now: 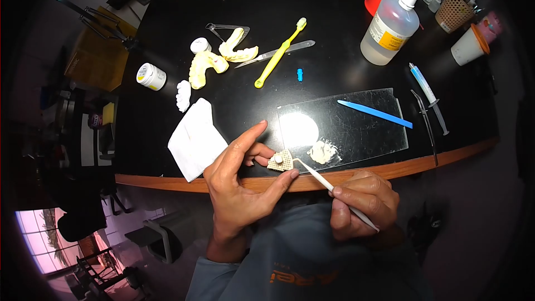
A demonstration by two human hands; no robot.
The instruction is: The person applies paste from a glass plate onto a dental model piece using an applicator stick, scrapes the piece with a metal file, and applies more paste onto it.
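Note:
Near the front edge of the black table, my left hand (239, 181) holds a small beige textured block (285, 159) between thumb and fingers, with a white tooth-like piece (278, 158) on it. A white instrument (320, 178) is gripped pen-like in my right hand (365, 203), its thin bent tip at the block's right side. Just right of the block, a cream paste (323, 151) lies smeared on a glass plate (379, 139). A blue spatula (376, 113) rests across that plate.
A white cloth (198, 139) lies left of my left hand. Farther back are yellow dental casts (206, 68), a yellow toothbrush (280, 53), a scalpel (295, 47) and a large bottle (390, 28). A syringe (428, 92) and metal tweezers (426, 120) lie at the right.

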